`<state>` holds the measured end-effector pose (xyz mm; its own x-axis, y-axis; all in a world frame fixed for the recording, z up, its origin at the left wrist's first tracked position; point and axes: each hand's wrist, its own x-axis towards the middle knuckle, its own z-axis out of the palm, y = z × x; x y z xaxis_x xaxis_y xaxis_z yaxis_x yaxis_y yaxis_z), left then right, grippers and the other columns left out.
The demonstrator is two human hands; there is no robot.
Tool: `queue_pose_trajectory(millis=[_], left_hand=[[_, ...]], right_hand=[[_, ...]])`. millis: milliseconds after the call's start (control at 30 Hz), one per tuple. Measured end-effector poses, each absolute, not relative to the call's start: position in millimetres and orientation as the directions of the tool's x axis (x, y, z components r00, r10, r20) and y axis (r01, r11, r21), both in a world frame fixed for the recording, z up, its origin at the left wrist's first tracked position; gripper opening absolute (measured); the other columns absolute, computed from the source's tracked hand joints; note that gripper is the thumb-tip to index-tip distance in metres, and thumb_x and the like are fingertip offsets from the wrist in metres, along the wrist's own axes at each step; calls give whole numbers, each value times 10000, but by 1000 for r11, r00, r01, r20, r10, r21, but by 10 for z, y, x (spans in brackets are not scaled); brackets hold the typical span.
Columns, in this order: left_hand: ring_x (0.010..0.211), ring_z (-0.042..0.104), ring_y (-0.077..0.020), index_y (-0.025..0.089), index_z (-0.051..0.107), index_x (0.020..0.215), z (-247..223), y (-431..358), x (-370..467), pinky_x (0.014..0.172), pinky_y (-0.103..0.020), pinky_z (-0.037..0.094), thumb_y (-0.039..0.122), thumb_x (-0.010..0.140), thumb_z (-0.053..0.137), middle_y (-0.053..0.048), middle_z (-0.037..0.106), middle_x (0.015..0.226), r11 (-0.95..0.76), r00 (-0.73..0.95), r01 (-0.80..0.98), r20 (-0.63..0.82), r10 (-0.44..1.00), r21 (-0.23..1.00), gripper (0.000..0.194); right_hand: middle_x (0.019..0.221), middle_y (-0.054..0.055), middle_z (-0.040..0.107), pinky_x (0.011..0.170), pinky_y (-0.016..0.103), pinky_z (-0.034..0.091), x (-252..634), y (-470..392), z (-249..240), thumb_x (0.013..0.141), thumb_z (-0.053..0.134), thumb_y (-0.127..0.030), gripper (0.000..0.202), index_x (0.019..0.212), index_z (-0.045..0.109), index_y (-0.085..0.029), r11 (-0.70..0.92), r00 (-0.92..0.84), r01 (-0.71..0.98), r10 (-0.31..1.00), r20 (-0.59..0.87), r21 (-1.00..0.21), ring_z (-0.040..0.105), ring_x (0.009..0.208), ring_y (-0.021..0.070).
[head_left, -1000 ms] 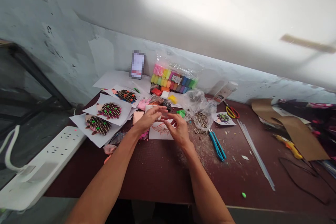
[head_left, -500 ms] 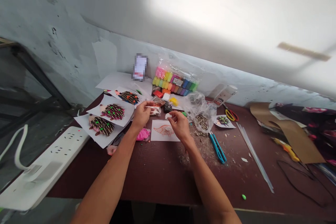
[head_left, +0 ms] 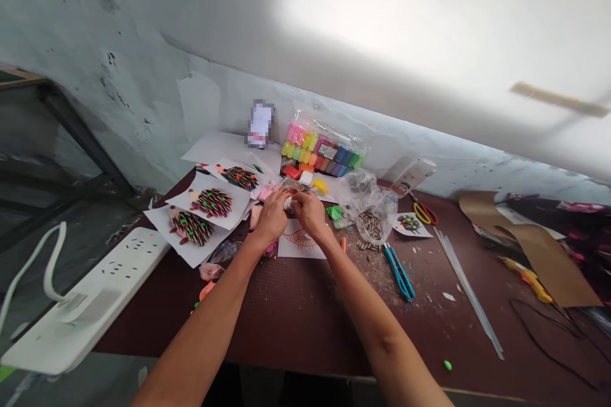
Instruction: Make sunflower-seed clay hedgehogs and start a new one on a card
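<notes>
Both hands meet above the back edge of a white sheet with an orange outline drawing of a hedgehog. Between the fingers shows a small white lump, probably clay. My left hand is closed on its left side, and my right hand pinches at its right side. Behind the hands sit a white clay block, a red one and a yellow one. Part of the drawing is covered by my right hand and wrist.
Finished hedgehog pictures lie at the left, beside a power strip. A clay pack leans on the wall. To the right are a bag of seeds, blue-handled cutters, scissors, glue sticks and a glue gun.
My hands have come together; the right one moved left with the white lump to meet the left one. The view has shifted slightly.
</notes>
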<state>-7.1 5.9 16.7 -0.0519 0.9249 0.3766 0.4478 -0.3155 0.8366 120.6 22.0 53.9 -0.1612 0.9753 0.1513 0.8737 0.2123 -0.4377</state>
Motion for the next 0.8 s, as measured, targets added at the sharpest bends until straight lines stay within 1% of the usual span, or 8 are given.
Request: queue_pose_trajectory(millis=[100, 233, 400, 567, 633, 700, 733, 800], left_hand=[[1241, 581, -282, 182, 721, 1140, 155, 75, -126, 1162, -478, 381, 5, 693, 453, -114, 706, 1220, -271, -58, 427, 325, 944, 863, 551], [1228, 594, -303, 192, 722, 1130, 190, 59, -190, 1131, -481, 406, -5, 705, 468, -124, 710, 1215, -223, -68, 404, 273, 960, 887, 533], [1146, 637, -284, 186, 735, 1075, 199, 38, -124, 1085, -438, 450, -10, 715, 451, -118, 740, 1123, -251, -62, 483, 318, 946, 839, 499], [1170, 627, -265, 156, 728, 1065, 281, 21, -103, 1080, -417, 462, -22, 748, 414, -132, 713, 1179, -312, -69, 539, 410, 909, 782, 480], [1157, 624, -247, 164, 721, 1054, 352, -9, -100, 1068, -411, 474, -17, 782, 386, -119, 707, 1157, -369, -124, 544, 507, 853, 753, 468], [1107, 632, -230, 179, 714, 1028, 426, -53, -84, 1049, -408, 488, 8, 823, 391, -98, 701, 1107, -450, -149, 536, 605, 782, 714, 418], [1083, 634, -225, 183, 713, 1001, 460, -78, -72, 1037, -407, 494, 23, 839, 400, -93, 697, 1088, -483, -157, 535, 643, 749, 693, 387], [1051, 634, -224, 179, 710, 946, 516, -123, -51, 1014, -403, 503, 39, 848, 425, -90, 693, 1051, -538, -158, 527, 698, 698, 658, 331]], right_hand=[[1002, 87, 733, 819, 292, 465, 1199, 212, 529, 886, 573, -150, 278, 1096, 746, -204, 206, -182, 882, 979, 97, -424, 658, 918, 218], [1072, 92, 737, 869, 302, 474, 1242, 149, 552, 910, 501, -122, 408, 1272, 674, -197, 237, -197, 858, 971, 134, -456, 663, 972, 224], [1162, 128, 670, 898, 313, 474, 1311, 88, 601, 934, 481, -136, 367, 1200, 730, -178, 248, -193, 879, 966, 170, -407, 638, 1011, 229], [1151, 120, 657, 867, 312, 477, 1336, 39, 674, 932, 480, -113, 436, 1322, 661, -187, 253, -170, 877, 958, 229, -409, 628, 998, 228], [1130, 113, 663, 845, 304, 476, 1309, 14, 689, 937, 511, -142, 363, 1241, 704, -189, 289, -201, 875, 947, 250, -390, 626, 980, 222], [1038, 100, 685, 817, 292, 472, 1239, -5, 678, 951, 524, -179, 260, 1054, 763, -185, 376, -316, 858, 923, 219, -350, 625, 935, 213], [985, 93, 692, 809, 288, 468, 1187, -10, 661, 962, 511, -185, 259, 979, 770, -186, 436, -391, 842, 899, 197, -318, 621, 926, 211], [1003, 112, 702, 863, 314, 459, 1063, -12, 612, 956, 517, -178, 243, 981, 758, -164, 554, -522, 802, 832, 188, -225, 602, 980, 233]])
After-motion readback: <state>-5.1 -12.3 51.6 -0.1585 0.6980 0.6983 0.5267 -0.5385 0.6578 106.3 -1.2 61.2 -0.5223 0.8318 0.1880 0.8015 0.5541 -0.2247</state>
